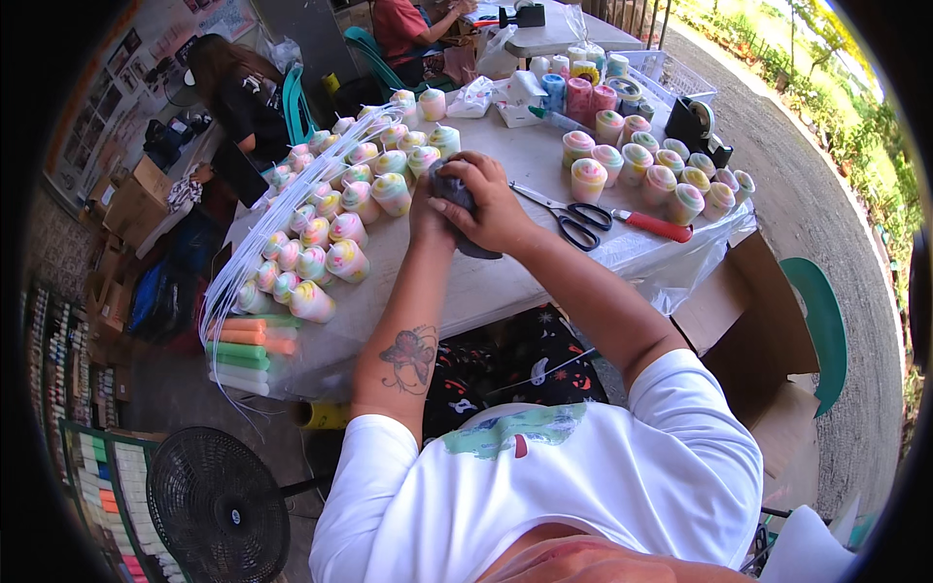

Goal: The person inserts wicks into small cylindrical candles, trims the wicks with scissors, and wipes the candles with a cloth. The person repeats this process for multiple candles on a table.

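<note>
Both my hands meet over the table around a dark grey cloth (455, 192). My right hand (491, 202) is closed on the cloth, its fingers curled over the top. My left hand (430, 216) presses against the cloth from the other side; the cloth and my right hand hide its fingers. A lower fold of the cloth hangs beneath my hands. Just left stand many swirled pastel candles (391, 194) with white wicks. To the right lie scissors (573, 216) with black handles and a red-handled tool (653, 225).
Long white wicks (282, 199) lie across the candles, near coloured sticks (238, 355). More candles (659, 185), a tape dispenser (695, 131) and red and blue jars (578, 97) are at right. A cardboard box (753, 330) and a fan (219, 505) flank me. Two people sit beyond.
</note>
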`<control>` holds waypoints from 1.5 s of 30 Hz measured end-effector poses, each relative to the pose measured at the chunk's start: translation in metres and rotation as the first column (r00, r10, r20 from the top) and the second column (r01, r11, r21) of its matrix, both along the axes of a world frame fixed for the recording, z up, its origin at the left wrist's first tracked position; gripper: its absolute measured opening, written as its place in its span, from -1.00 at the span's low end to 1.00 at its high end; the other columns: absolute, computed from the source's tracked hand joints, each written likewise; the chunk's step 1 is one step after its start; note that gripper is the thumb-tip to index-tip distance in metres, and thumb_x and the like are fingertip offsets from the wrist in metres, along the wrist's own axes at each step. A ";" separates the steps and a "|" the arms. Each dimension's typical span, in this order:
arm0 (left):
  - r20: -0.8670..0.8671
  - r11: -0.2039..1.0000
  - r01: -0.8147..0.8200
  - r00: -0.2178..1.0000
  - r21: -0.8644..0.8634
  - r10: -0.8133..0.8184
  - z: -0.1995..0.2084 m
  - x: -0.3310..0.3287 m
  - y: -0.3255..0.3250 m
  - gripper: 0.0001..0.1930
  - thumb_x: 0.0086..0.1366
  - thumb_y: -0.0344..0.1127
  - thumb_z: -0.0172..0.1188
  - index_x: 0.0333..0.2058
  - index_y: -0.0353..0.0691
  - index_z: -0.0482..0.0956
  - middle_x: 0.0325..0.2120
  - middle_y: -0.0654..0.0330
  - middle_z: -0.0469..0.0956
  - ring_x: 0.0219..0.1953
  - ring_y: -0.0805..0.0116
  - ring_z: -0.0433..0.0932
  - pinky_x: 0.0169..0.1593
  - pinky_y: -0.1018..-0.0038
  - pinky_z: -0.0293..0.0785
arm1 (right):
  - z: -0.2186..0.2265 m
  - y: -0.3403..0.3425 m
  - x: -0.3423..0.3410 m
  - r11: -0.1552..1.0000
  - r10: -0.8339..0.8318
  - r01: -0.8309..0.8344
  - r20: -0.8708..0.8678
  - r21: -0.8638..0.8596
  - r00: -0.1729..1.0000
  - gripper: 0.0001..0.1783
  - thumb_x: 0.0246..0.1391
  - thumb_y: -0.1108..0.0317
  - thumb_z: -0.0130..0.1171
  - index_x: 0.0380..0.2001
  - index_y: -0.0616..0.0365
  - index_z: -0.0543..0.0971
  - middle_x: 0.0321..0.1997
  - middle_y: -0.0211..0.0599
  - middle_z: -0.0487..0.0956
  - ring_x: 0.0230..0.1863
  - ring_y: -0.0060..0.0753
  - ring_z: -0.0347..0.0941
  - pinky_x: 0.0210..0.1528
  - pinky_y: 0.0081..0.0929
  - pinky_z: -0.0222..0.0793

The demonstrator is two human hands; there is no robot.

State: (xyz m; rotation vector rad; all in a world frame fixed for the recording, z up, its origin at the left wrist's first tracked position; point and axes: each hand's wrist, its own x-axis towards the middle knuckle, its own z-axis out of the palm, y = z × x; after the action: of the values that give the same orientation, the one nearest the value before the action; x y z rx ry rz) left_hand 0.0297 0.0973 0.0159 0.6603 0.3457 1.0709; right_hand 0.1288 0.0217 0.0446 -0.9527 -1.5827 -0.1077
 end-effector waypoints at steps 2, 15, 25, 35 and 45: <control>0.015 0.997 0.080 0.997 0.002 -0.080 0.002 0.015 -0.011 -0.65 0.29 -0.12 -0.06 -0.07 -0.20 0.42 -0.15 0.13 0.51 -0.08 0.27 0.52 0.03 0.33 0.48 | -0.008 0.005 0.008 0.974 -0.213 0.197 0.155 0.113 0.965 -0.58 -0.09 0.12 0.36 -0.22 0.12 0.52 -0.11 0.00 0.42 -0.11 0.08 0.35 -0.03 -0.18 0.31; -0.069 0.993 0.008 0.997 -0.116 -0.016 0.012 0.011 -0.036 -0.69 0.23 -0.15 0.19 -0.12 -0.15 0.48 -0.22 0.24 0.55 -0.21 0.33 0.57 -0.18 0.29 0.53 | -0.009 0.064 0.061 0.806 -0.193 -0.476 -0.917 -0.351 0.349 -0.45 0.00 -0.11 0.29 -0.33 0.26 0.57 -0.42 -0.20 0.59 -0.49 -0.38 0.51 -0.40 -0.42 0.43; -0.619 0.541 0.305 0.446 0.784 0.647 0.022 -0.043 -0.069 0.11 -0.07 -0.31 0.49 0.30 -0.12 -0.18 -0.10 -0.12 0.43 -0.04 0.05 0.48 0.02 0.22 0.43 | 0.010 -0.051 0.063 0.815 0.017 -0.561 -0.961 -0.146 0.275 -0.44 0.27 -0.09 -0.09 0.01 0.20 0.45 -0.09 -0.24 0.56 -0.12 -0.44 0.52 -0.05 -0.50 0.45; -0.603 0.634 0.318 0.739 0.705 0.300 -0.051 -0.037 -0.052 0.25 0.03 -0.42 0.37 0.30 -0.14 -0.63 0.28 -0.11 0.01 0.29 -0.04 0.13 0.28 0.24 0.17 | -0.047 -0.051 -0.016 0.986 -0.012 0.038 0.151 -0.165 0.989 -0.52 0.12 0.07 0.21 -0.02 0.17 0.51 0.12 -0.06 0.44 0.18 -0.09 0.31 0.21 -0.26 0.19; -0.528 0.442 0.290 0.529 0.848 0.664 -0.025 -0.060 -0.063 0.10 0.11 -0.36 0.30 0.35 -0.19 -0.45 0.35 -0.18 -0.22 0.39 -0.06 -0.16 0.37 0.18 -0.09 | 0.012 -0.025 0.020 0.888 0.181 -0.455 -0.959 0.064 0.219 -0.59 0.30 0.01 -0.04 -0.36 0.15 0.51 -0.43 -0.44 0.51 -0.47 -0.67 0.36 -0.39 -0.63 0.32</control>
State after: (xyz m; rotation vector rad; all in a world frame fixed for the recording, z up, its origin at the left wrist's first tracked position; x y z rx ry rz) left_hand -0.0304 0.0348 -0.0093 2.2567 0.7312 1.0721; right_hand 0.1484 -0.0037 0.0571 -0.5816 -0.5579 0.8700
